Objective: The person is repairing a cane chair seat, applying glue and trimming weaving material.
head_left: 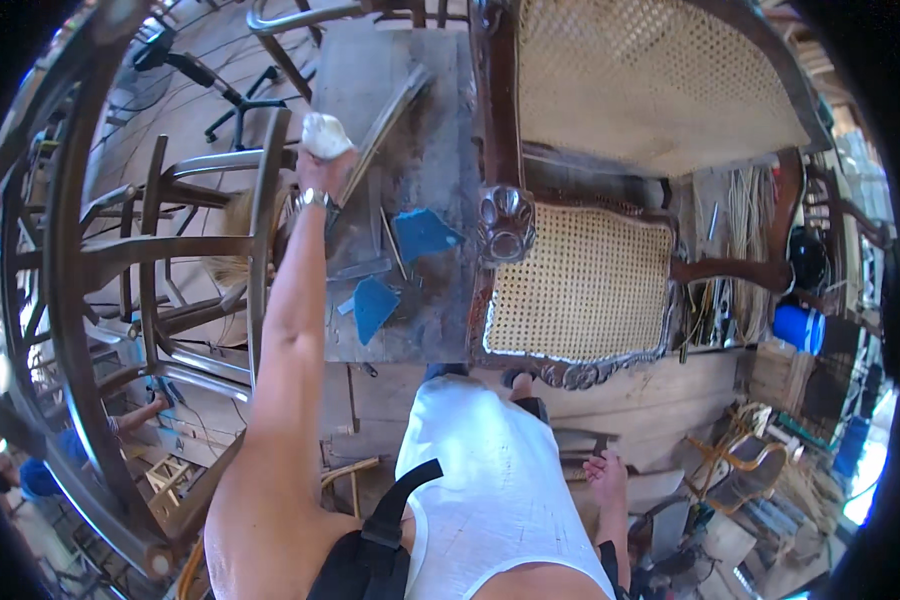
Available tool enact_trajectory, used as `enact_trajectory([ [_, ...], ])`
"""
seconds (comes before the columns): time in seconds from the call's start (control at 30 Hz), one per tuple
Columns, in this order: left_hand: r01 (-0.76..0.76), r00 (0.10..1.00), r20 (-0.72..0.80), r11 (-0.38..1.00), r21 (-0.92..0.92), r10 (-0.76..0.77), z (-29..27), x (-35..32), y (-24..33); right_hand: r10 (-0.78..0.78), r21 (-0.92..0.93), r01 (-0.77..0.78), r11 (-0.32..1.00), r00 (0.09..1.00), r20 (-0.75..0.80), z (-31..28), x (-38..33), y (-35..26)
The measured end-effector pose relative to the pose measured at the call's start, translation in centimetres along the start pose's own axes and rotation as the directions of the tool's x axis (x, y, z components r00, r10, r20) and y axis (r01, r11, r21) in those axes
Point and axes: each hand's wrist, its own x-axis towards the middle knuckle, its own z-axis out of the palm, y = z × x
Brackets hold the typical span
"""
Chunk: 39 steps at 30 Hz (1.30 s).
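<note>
Head view: left hand (pixel 322 172) grips white rag (pixel 325 135) near chair frame (pixel 210 240).

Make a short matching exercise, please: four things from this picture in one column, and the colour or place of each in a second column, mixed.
Things:
1. cloth
2. left hand
3. right hand
4. barrel

Descriptions:
A. blue, at the right edge
B. hanging low beside the white shirt
C. white, bunched up
D. stretched out, gripping the cloth

Pairs: 1-C, 2-D, 3-B, 4-A
</note>
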Motion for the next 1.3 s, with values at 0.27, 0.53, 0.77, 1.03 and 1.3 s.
enact_trajectory([
  [0.27, -0.068, 0.997, 0.000, 0.938, 0.339, 0.072, 2.1, 6.0, -5.0, -0.035, 0.230, 0.048, 0.972, 0.998, -0.059, -1.5, -4.1, 3.9],
  [0.53, 0.026, 0.977, -0.184, 0.794, 0.607, 0.109, 0.1, 1.6, 0.8, -0.278, -0.303, 0.263, 0.916, 0.961, -0.006, 3.9, -1.5, -1.7],
  [0.77, 0.019, 0.991, 0.131, 0.993, -0.119, -0.004, -1.2, -21.4, 10.2, -0.509, -0.479, 0.501, 0.721, 0.852, 0.126, 2.9, 4.6, -5.7],
  [1.03, -0.392, 0.890, 0.438, 0.709, 0.586, 0.131, 3.9, -41.8, 9.5, -0.671, -0.423, 0.771, 0.476, 0.630, 0.392, 3.8, 8.7, -10.5],
  [1.3, -0.426, 0.901, 0.377, 0.596, 0.680, 0.214, 10.4, -40.1, 5.1, -0.664, -0.450, 0.856, 0.257, 0.494, 0.561, -1.8, 11.6, -16.6],
])
